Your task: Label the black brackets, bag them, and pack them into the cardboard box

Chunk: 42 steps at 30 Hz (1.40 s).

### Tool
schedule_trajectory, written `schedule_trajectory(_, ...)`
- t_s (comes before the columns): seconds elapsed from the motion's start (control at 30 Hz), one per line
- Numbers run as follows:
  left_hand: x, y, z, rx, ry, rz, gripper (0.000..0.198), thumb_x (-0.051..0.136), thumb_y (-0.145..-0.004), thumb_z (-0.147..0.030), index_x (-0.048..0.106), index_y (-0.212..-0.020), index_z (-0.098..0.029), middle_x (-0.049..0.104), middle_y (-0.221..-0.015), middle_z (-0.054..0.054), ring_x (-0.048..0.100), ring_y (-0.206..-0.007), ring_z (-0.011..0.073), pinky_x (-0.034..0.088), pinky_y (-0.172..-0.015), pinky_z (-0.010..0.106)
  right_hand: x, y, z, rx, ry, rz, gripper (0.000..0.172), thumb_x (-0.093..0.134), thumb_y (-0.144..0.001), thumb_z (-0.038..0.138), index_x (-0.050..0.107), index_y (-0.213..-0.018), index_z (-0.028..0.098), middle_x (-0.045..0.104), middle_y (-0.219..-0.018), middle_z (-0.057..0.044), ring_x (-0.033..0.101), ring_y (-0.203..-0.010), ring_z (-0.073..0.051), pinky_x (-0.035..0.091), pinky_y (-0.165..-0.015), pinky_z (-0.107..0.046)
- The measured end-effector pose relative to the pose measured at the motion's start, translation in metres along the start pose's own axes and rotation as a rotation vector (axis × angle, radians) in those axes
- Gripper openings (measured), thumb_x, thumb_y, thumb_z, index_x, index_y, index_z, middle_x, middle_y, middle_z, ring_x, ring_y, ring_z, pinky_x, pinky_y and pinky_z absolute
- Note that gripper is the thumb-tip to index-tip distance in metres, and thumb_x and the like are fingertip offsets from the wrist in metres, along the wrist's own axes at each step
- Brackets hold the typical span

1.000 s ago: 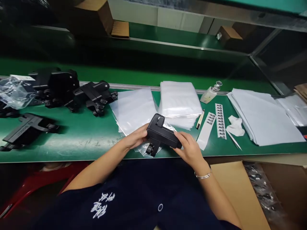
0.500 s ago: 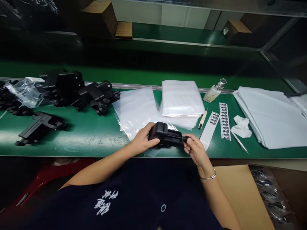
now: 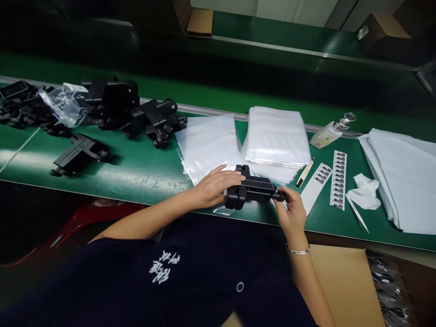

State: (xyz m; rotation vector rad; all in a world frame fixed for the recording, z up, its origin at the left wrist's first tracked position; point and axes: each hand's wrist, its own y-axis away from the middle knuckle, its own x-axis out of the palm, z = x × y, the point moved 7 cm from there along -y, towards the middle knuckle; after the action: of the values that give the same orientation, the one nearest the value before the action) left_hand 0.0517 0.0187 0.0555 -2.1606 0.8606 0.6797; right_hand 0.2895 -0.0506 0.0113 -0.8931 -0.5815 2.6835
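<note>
A dark shirt [image 3: 204,272] with white characters on its chest fills the near edge of view. To its right stands an open cardboard box [image 3: 342,281] with dark parts in clear plastic [image 3: 388,286]; to its left is part of a red chair [image 3: 75,227].

Just above the shirt, at the near edge of the green desk [image 3: 146,177], both hands hold a black device [image 3: 257,188] roughly level. The left hand [image 3: 213,187] grasps its left end, fingers laid across the top; the right hand [image 3: 292,211], with a bracelet [image 3: 298,250] on its wrist, has its fingers pinched around the knob [image 3: 279,195] at the other end.

Right of the hands lie a partly used label strip [image 3: 316,184], a fuller label sheet [image 3: 338,179], a slim white tool [image 3: 357,213], a crumpled white cloth [image 3: 364,191] and a pile of white sheets [image 3: 405,181]. A similar device [image 3: 80,154] lies well to the left.

Beyond the hands are loose clear bags [image 3: 211,141], a thick stack of bags [image 3: 275,136], a cutter-like tool [image 3: 304,172] and a tilted bottle [image 3: 329,135]. Farther left, more black units [image 3: 158,116] sit near a crumpled plastic bag [image 3: 64,106] and a heap of small dark parts [image 3: 23,109].

At the back, a small carton [image 3: 200,22] rests on a green shelf [image 3: 265,34].
</note>
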Motion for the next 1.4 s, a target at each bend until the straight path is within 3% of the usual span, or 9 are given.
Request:
schedule_trajectory(0.17,-0.005,0.003,-0.003,0.028,-0.058,-0.039,0.033,0.053,-0.094,-0.02,0.053,-0.127,-0.024,0.066,-0.13,0.01,0.056,-0.129,0.0216,0.028,-0.118,0.049,0.005,-0.005,0.013,-0.103,0.063,-0.052,0.037,0.061,-0.09,0.017,0.057,-0.126,0.027,0.068,-0.107,-0.007,0.067,-0.101,-0.023,0.059,-0.086,-0.041)
schedule_trajectory(0.4,-0.009,0.023,0.047,-0.523,0.537,-0.185,0.066,0.074,-0.072,-0.063,0.06,-0.118,-0.018,0.067,-0.111,0.011,0.065,-0.1,0.0281,0.051,-0.085,0.036,0.011,-0.017,0.061,-0.386,0.248,0.097,0.042,0.058,-0.093,0.019,0.051,-0.135,0.022,0.069,-0.103,-0.011,0.067,-0.091,-0.023,0.057,-0.076,-0.036)
schedule_trajectory(0.5,-0.007,0.033,0.057,-0.59,0.757,-0.29,0.07,0.072,-0.069,-0.07,0.062,-0.113,-0.016,0.066,-0.1,0.009,0.063,-0.088,0.0235,0.049,-0.074,0.03,0.015,-0.017,0.083,-0.499,0.203,0.182,0.029,0.051,-0.096,0.024,0.055,-0.125,0.02,0.069,-0.091,-0.008,0.065,-0.077,-0.021,0.053,-0.066,-0.033)
schedule_trajectory(0.6,-0.013,0.035,0.053,-0.575,0.698,-0.299,0.071,0.074,-0.067,-0.069,0.062,-0.113,-0.017,0.065,-0.097,0.007,0.062,-0.086,0.0229,0.048,-0.073,0.03,0.018,-0.025,0.081,-0.286,-0.026,0.224,0.02,0.044,-0.097,0.027,0.06,-0.107,0.022,0.063,-0.077,-0.003,0.058,-0.063,-0.017,0.048,-0.059,-0.031)
schedule_trajectory(0.77,-0.037,0.028,0.024,-0.328,0.309,-0.222,0.064,0.085,-0.062,-0.054,0.062,-0.112,-0.022,0.069,-0.102,0.008,0.066,-0.092,0.0261,0.053,-0.081,0.036,0.047,-0.022,0.031,0.632,-0.623,0.38,0.02,0.049,-0.093,0.039,0.06,-0.099,0.023,0.045,-0.064,0.004,0.043,-0.053,-0.013,0.042,-0.049,-0.026)
schedule_trajectory(0.87,-0.037,0.025,0.008,-0.143,0.244,-0.16,0.064,0.089,-0.059,-0.047,0.062,-0.112,-0.023,0.071,-0.099,0.008,0.068,-0.092,0.026,0.054,-0.081,0.037,0.064,-0.014,0.025,0.889,-0.886,0.485,0.022,0.059,-0.085,0.043,0.06,-0.09,0.021,0.035,-0.058,0.007,0.031,-0.047,-0.01,0.037,-0.043,-0.023)
schedule_trajectory(1.1,-0.025,0.042,0.056,-0.652,0.6,-0.538,0.064,0.075,-0.069,-0.065,0.062,-0.111,-0.019,0.065,-0.096,0.005,0.063,-0.087,0.0206,0.051,-0.074,0.029,0.055,-0.022,0.026,0.62,-0.734,0.222,0.041,0.053,-0.089,0.061,0.06,-0.104,0.023,0.051,-0.063,0.003,0.048,-0.056,-0.014,0.049,-0.057,-0.03)
schedule_trajectory(1.23,-0.012,0.036,0.06,-0.722,0.849,-0.576,0.066,0.077,-0.068,-0.064,0.06,-0.112,-0.019,0.065,-0.098,0.005,0.062,-0.092,0.0216,0.05,-0.08,0.031,0.054,-0.023,0.041,0.435,-0.514,0.238,0.029,0.057,-0.091,0.05,0.063,-0.102,0.023,0.061,-0.08,-0.001,0.058,-0.073,-0.017,0.051,-0.069,-0.031)
schedule_trajectory(1.4,-0.004,0.029,0.055,-0.74,0.847,-0.538,0.063,0.068,-0.076,-0.067,0.059,-0.115,-0.018,0.065,-0.108,0.008,0.06,-0.105,0.0246,0.048,-0.091,0.035,0.052,-0.023,0.032,0.48,-0.533,0.183,0.027,0.062,-0.089,0.045,0.063,-0.102,0.022,0.065,-0.087,-0.003,0.061,-0.079,-0.019,0.052,-0.074,-0.034)
